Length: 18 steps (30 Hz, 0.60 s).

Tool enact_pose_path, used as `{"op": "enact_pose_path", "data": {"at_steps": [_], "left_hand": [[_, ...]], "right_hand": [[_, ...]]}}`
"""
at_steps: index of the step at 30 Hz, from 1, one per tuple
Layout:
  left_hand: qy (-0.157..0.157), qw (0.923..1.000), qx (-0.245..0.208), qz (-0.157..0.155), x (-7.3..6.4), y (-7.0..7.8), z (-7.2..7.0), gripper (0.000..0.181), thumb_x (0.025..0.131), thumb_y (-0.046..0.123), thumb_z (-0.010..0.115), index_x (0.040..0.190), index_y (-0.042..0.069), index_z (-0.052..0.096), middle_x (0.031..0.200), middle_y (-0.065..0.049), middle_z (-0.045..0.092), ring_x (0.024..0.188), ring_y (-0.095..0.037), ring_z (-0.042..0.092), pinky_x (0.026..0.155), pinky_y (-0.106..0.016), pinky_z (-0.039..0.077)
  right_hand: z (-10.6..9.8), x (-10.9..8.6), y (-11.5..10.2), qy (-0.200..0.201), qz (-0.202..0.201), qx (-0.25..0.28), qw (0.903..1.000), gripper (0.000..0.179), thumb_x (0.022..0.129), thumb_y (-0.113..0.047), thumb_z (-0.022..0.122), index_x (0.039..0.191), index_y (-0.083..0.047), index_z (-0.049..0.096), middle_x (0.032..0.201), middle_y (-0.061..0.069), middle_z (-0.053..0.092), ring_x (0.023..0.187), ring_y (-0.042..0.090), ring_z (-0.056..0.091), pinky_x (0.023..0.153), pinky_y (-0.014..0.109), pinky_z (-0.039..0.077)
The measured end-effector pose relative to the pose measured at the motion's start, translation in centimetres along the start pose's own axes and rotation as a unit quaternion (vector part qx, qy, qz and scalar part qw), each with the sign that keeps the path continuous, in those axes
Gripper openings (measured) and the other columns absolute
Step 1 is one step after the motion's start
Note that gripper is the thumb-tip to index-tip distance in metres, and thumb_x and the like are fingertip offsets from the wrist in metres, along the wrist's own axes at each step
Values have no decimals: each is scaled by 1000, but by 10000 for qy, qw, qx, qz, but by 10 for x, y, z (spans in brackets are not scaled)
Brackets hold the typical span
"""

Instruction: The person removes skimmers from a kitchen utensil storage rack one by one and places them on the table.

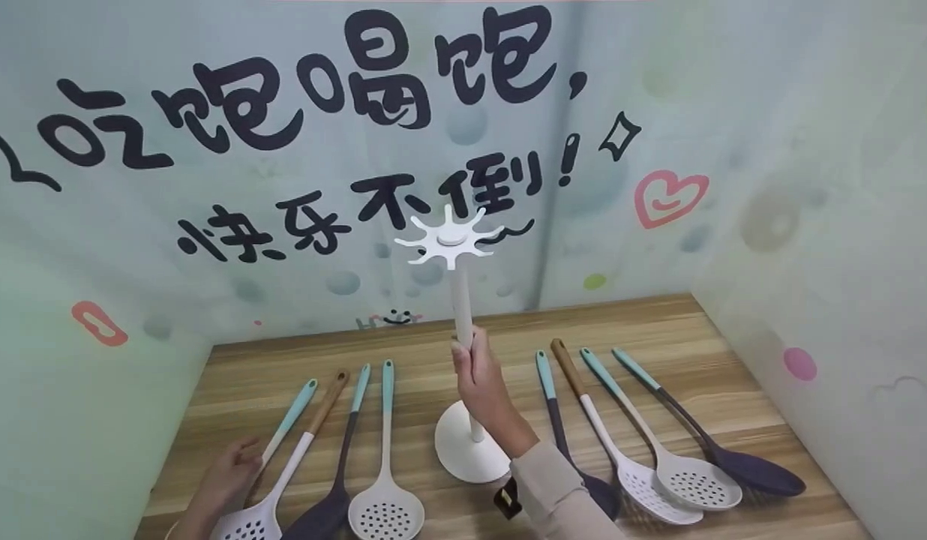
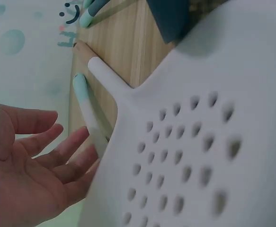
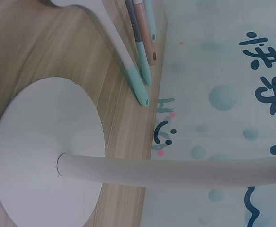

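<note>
My right hand (image 1: 482,379) grips the upright pole (image 1: 461,300) of a white utensil stand, whose star-shaped hook top (image 1: 450,238) rises above the hand. Its round base (image 1: 463,450) is on the table; the right wrist view shows base and pole but not the hand. At the left, my left hand (image 1: 227,480) is beside a pale utensil with a mint handle (image 1: 295,409), fingers loosely bent and palm bare in the left wrist view. The fingertips (image 2: 83,135) overlap that utensil's shaft. A white perforated turner (image 2: 175,156) with a brown handle looms beside the hand.
Left of the stand also lie a dark mint-handled utensil (image 1: 351,435) and a pale skimmer (image 1: 387,514). Right of it are a dark utensil (image 1: 557,424), a white slotted turner (image 1: 647,487), another skimmer (image 1: 700,484) and a dark spoon (image 1: 760,472). A printed curtain (image 1: 583,255) borders the table.
</note>
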<state>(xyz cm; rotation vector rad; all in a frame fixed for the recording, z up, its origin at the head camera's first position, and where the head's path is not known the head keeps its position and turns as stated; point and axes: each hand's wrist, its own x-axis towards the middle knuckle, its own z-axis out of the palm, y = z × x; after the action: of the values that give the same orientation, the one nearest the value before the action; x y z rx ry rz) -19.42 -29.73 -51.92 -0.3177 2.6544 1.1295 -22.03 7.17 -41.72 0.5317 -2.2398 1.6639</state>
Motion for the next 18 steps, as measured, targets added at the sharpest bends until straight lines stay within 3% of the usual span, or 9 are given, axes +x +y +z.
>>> {"op": "enact_pose_path", "data": {"at_steps": [10, 18], "left_hand": [[-602, 9971, -342, -304, -1, 7, 1, 60, 92, 20, 46, 140, -7, 23, 140, -36, 27, 128, -51, 29, 105, -59, 24], [-501, 9984, 243, -10, -3, 25, 2, 56, 95, 17, 43, 140, -9, 24, 140, -39, 24, 128, -54, 25, 103, -62, 25]], "right_hand": [[1, 1, 1, -27, 40, 48, 10000, 15, 100, -4, 35, 113, 4, 37, 78, -2, 36, 65, 6, 35, 58, 18, 33], [-1, 2, 3, -100, 95, 151, 9998, 16, 100, -6, 36, 113, 3, 36, 79, -2, 37, 67, 6, 36, 60, 19, 34]]}}
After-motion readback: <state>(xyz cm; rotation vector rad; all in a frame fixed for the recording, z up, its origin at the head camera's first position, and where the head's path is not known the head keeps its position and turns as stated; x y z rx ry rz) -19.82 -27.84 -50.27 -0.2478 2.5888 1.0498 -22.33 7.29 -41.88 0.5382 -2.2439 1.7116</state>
